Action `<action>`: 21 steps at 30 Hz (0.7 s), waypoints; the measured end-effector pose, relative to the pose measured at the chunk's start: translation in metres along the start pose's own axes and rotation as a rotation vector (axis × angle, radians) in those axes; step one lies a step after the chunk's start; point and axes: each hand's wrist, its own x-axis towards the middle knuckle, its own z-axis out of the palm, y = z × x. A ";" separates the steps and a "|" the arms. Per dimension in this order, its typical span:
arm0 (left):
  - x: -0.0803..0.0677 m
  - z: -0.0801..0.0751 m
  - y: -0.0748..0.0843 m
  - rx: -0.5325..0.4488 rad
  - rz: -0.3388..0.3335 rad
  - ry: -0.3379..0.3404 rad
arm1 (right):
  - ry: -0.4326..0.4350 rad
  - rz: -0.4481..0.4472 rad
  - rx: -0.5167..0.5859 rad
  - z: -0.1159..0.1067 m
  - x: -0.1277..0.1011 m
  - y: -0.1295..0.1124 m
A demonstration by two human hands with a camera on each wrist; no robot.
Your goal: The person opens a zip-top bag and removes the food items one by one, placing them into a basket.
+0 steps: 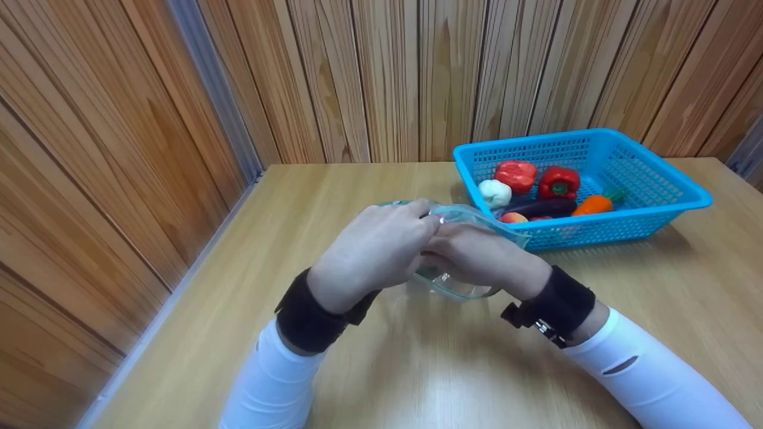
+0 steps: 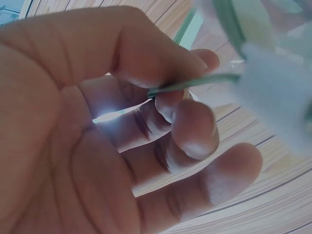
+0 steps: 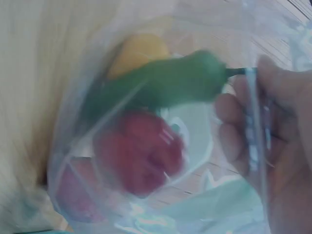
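Observation:
My left hand [image 1: 372, 247] pinches the green-edged rim of a clear plastic bag [image 1: 462, 211] between thumb and forefinger; the left wrist view shows the green strip [image 2: 209, 79] running out from the fingertips. Reaching inside the bag is my right hand [image 1: 486, 253]. Its thumb and finger pinch the thin stem of a long green pepper [image 3: 190, 83]. Seen blurred through the plastic around the pepper are a yellow piece [image 3: 141, 51], a round red piece [image 3: 141, 153] and a pinkish-red one [image 3: 80, 190]. In the head view, both hands hide most of the bag.
Behind the bag to the right stands a blue plastic basket [image 1: 673, 205]. Inside lie two red bell peppers [image 1: 558, 182], a white garlic bulb [image 1: 495, 193], an eggplant [image 1: 548, 207], a carrot [image 1: 593, 205] and a peach-coloured fruit [image 1: 512, 218]. Wood-panelled walls bound the table [image 1: 334, 185].

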 end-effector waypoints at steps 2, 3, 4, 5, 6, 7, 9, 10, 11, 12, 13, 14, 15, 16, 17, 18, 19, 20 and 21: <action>0.000 0.000 0.000 -0.002 -0.002 -0.001 | 0.102 -0.050 0.000 -0.004 -0.001 0.001; 0.000 0.000 0.000 -0.003 -0.002 0.000 | 0.147 -0.073 0.005 -0.006 -0.002 0.001; 0.000 0.000 0.000 -0.003 -0.003 0.000 | 0.187 -0.093 0.000 -0.007 -0.003 0.002; 0.001 0.000 0.000 -0.003 -0.002 0.001 | 0.224 -0.109 -0.011 -0.009 -0.004 0.003; 0.000 0.000 -0.001 -0.001 0.001 0.003 | 0.253 -0.125 -0.019 -0.010 -0.005 0.003; 0.000 0.000 -0.001 0.003 0.003 0.004 | 0.277 -0.136 -0.033 -0.011 -0.006 0.003; 0.000 0.001 -0.001 0.013 0.010 0.009 | 0.315 -0.155 -0.054 -0.014 -0.007 0.003; 0.000 0.001 -0.001 0.018 0.011 0.009 | 0.332 -0.162 -0.068 -0.015 -0.007 0.003; 0.000 0.002 -0.001 0.021 0.012 0.012 | 0.347 -0.169 -0.078 -0.016 -0.007 0.003; 0.000 0.002 -0.001 0.025 0.011 0.015 | 0.363 -0.176 -0.080 -0.018 -0.007 0.003; 0.000 0.002 -0.001 0.025 0.008 0.017 | 0.378 -0.184 -0.089 -0.019 -0.007 0.002; 0.000 0.002 -0.001 0.023 0.004 0.019 | 0.397 -0.195 -0.089 -0.021 -0.007 0.002; 0.000 0.002 -0.001 0.023 0.000 0.019 | 0.415 -0.202 -0.086 -0.023 -0.008 0.001; 0.000 0.002 -0.001 0.021 -0.004 0.020 | 0.437 -0.205 -0.079 -0.025 -0.008 0.001; 0.000 0.002 -0.001 0.019 -0.006 0.023 | 0.462 -0.208 -0.071 -0.027 -0.008 0.001; 0.000 0.002 -0.002 0.019 -0.007 0.026 | 0.489 -0.207 -0.063 -0.028 -0.009 0.001; 0.000 0.002 -0.002 0.016 -0.008 0.023 | 0.514 -0.206 -0.057 -0.030 -0.009 0.000; 0.000 0.001 -0.002 0.012 -0.009 0.020 | 0.541 -0.200 -0.045 -0.031 -0.009 0.000; 0.000 0.001 -0.002 0.007 -0.010 0.016 | 0.568 -0.189 -0.037 -0.033 -0.009 0.000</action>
